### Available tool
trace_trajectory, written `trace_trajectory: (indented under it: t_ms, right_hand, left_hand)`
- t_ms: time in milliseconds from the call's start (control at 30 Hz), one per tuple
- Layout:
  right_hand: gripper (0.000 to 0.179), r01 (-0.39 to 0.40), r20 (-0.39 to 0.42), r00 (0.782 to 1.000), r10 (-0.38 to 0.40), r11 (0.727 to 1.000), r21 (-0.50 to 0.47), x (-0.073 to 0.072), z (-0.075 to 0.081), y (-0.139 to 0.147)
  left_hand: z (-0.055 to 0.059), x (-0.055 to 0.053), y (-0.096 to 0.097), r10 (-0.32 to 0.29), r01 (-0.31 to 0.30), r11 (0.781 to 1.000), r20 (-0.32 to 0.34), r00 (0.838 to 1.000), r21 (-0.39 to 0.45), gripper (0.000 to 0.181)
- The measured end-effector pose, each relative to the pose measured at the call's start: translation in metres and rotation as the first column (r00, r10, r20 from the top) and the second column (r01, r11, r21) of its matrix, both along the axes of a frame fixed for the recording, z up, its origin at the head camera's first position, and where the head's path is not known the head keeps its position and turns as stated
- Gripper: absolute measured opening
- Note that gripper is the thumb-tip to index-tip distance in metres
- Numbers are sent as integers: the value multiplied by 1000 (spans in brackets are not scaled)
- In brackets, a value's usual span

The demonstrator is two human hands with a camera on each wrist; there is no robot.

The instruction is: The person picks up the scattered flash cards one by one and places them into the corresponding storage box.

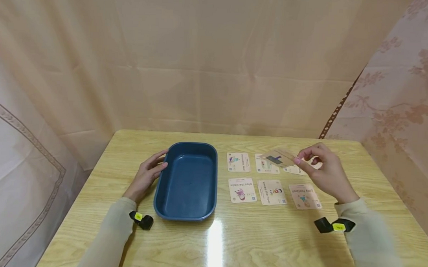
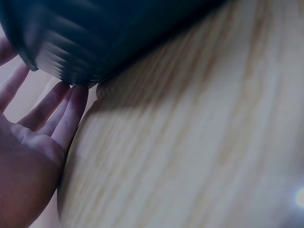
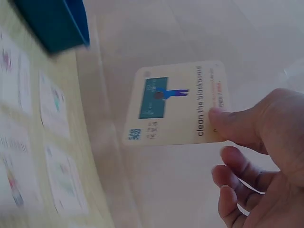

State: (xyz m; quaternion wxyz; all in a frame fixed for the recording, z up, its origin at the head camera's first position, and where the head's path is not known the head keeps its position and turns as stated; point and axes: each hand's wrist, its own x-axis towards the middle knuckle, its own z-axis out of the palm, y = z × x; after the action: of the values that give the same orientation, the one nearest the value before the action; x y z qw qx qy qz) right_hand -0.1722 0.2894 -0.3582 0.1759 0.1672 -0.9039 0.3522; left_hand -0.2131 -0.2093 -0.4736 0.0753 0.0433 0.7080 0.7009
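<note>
A dark blue, round-cornered rectangular tray, apparently plastic (image 1: pixel 189 187), stands on the yellow wood-grained bench (image 1: pixel 263 241), its long sides running away from the person. The left hand (image 1: pixel 149 175) lies along its left side: this grip is spread rather than closed, the fingers extended and the fingertips touching the outer wall, a light contact that probably serves to steady the tray. The right hand (image 1: pixel 325 174) has its grip narrowed to a thin pinch on a cream, round-cornered card lettered "clean the blackboard" (image 3: pixel 178 99), held above the bench to the right of the tray. The thumb presses the printed face near the lettered edge; the finger opposing it is hidden in the right wrist view, and the remaining fingers bend loosely below the card. Pinching one edge presumably suits so thin a thing and leaves most of its picture uncovered.

Six similar cards lie flat in two rows of three, spaced apart, probably so that each can be read and lifted singly. In the near row are the violin card (image 1: pixel 242 190), the sweeping card (image 1: pixel 272 192) and the football card (image 1: pixel 305 197). In the far row, the left card (image 1: pixel 238 162) shows fully; the middle card (image 1: pixel 267 168) and the right card (image 1: pixel 295 170) are partly covered in the head view.
</note>
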Motion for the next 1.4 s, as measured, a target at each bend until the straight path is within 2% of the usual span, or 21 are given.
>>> trace_trajectory:
  t_ms: [300, 600, 1100, 1400]
  right_hand:
    - [5, -109, 49, 992, 116, 986, -124, -3, -8, -52]
    - [5, -162, 76, 980, 185, 957, -240, -7, -11, -94]
    - [5, -232, 118, 953, 278, 924, -304, -3, -24, -146]
    - [7, -238, 160, 944, 288, 932, -272, -1, -33, -155]
  left_hand:
    - [-1, 0, 0, -2, 2, 1000, -10, 1000, 14, 56]
    - [0, 0, -1, 4, -4, 1000, -11, 1000, 11, 57]
    - [-1, -1, -1, 9, -9, 1000, -4, 1000, 9, 58]
    - [0, 0, -1, 11, -11, 1000, 2, 1000, 4, 58]
